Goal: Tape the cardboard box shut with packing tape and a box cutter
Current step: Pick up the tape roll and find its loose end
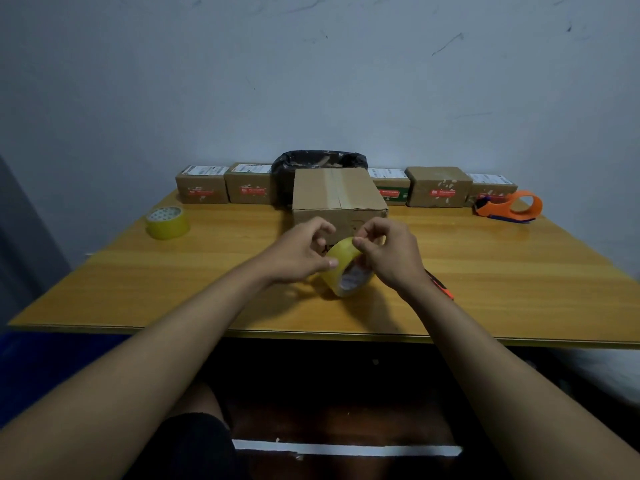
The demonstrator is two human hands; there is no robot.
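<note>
Both hands work a yellow packing tape roll (pixel 347 268) held on edge: left hand (pixel 300 252) steadies its side, right hand (pixel 386 252) pinches the rim, likely hunting the tape's end. Cardboard box (pixel 337 202) sits at twelve o'clock.

We face a scuffed, pale blue-grey wall (pixel 346 81) in dim light, a yellow wooden table (pixel 502 289) set against it.

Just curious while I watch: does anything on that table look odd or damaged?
One thing: the small box in the back row, right of the big box, looks rumpled, with torn white patches on its front. The rest looks orderly.
</note>
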